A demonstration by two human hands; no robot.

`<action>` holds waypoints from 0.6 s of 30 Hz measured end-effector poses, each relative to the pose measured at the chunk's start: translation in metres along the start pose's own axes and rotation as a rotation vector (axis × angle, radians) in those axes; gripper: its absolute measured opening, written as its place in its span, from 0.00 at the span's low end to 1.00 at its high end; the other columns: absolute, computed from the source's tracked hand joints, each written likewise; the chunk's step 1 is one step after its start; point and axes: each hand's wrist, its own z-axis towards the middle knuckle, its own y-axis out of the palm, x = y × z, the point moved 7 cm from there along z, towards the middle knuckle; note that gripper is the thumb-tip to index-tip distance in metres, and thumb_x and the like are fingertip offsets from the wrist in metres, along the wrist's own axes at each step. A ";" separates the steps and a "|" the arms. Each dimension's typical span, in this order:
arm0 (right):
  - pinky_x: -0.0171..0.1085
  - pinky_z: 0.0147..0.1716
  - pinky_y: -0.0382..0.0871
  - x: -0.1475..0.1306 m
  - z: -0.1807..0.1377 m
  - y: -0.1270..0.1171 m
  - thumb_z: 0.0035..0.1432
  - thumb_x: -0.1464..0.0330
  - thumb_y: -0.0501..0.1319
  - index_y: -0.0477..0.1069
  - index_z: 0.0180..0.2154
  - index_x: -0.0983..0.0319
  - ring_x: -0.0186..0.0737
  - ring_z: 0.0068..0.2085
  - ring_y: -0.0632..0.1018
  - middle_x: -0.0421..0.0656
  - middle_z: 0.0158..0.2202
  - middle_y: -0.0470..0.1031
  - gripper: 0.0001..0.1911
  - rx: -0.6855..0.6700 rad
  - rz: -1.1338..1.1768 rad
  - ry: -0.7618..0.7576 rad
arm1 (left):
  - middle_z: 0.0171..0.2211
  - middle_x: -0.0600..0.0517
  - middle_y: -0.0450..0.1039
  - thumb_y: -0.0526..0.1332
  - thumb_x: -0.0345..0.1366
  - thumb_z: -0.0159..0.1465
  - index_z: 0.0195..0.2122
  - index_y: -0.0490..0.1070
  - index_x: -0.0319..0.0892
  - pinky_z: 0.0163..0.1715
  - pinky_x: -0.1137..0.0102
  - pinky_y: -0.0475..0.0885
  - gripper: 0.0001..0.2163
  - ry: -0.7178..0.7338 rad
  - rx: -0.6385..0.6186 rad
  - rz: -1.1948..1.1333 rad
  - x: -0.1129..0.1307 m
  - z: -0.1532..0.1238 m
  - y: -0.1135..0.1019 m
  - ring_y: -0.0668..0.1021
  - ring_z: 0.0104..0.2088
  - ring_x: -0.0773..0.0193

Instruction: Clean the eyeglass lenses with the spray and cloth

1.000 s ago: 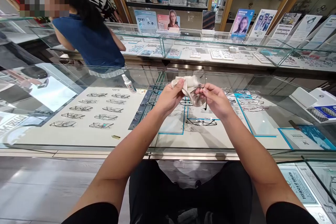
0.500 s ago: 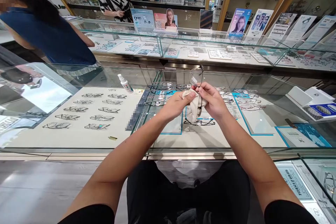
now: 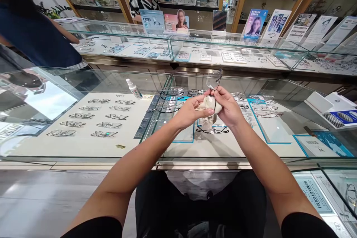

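Observation:
Above the glass counter, my left hand [image 3: 192,111] pinches a pale beige cleaning cloth [image 3: 208,122] bunched around the lower lens of a pair of eyeglasses [image 3: 214,80]. My right hand [image 3: 228,108] grips the thin dark frame near the bridge, its fingertips beside the cloth. The glasses are held on end, with one clear lens standing up above my fingers. Cloth and fingers partly cover the other lens. Below the hands, a dark-framed pair of glasses [image 3: 212,130] lies inside the case.
A white spray bottle [image 3: 134,89] stands on the counter to the left. Rows of glasses [image 3: 108,125] lie in the glass case [image 3: 83,150]. An open white box [image 3: 331,108] is at right. One person [image 3: 36,26] is at far left, another [image 3: 142,0] behind the back counter.
The glasses have tilted and shifted slightly right; my left thumb has moved lower over the cloth. The person at left has moved further left, the one behind the counter right.

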 end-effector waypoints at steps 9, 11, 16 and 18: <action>0.38 0.43 0.79 0.004 -0.002 0.006 0.48 0.49 0.83 0.76 0.33 0.55 0.40 0.42 0.81 0.40 0.44 0.85 0.24 0.001 -0.052 0.015 | 0.32 0.55 0.77 0.84 0.51 0.52 0.42 0.81 0.39 0.35 0.73 0.68 0.26 0.035 0.130 -0.101 -0.015 0.003 -0.007 0.74 0.31 0.70; 0.38 0.41 0.78 0.005 -0.003 0.005 0.49 0.48 0.82 0.76 0.33 0.55 0.40 0.41 0.82 0.40 0.44 0.86 0.24 0.002 -0.093 0.017 | 0.32 0.55 0.77 0.84 0.52 0.51 0.42 0.80 0.39 0.34 0.73 0.68 0.27 0.021 0.144 -0.116 -0.017 0.004 -0.009 0.74 0.30 0.69; 0.38 0.41 0.78 0.004 -0.003 0.002 0.52 0.47 0.80 0.77 0.34 0.54 0.40 0.39 0.82 0.40 0.42 0.86 0.22 -0.015 -0.151 -0.006 | 0.31 0.54 0.77 0.83 0.55 0.51 0.39 0.80 0.40 0.36 0.71 0.69 0.27 0.017 0.129 -0.138 -0.014 0.006 -0.010 0.75 0.32 0.68; 0.37 0.41 0.78 0.003 -0.001 0.000 0.53 0.49 0.80 0.77 0.34 0.54 0.40 0.40 0.82 0.40 0.42 0.86 0.21 -0.016 -0.113 -0.013 | 0.29 0.54 0.75 0.82 0.56 0.52 0.36 0.79 0.39 0.35 0.71 0.69 0.26 0.001 0.104 -0.129 -0.012 0.005 -0.011 0.73 0.31 0.68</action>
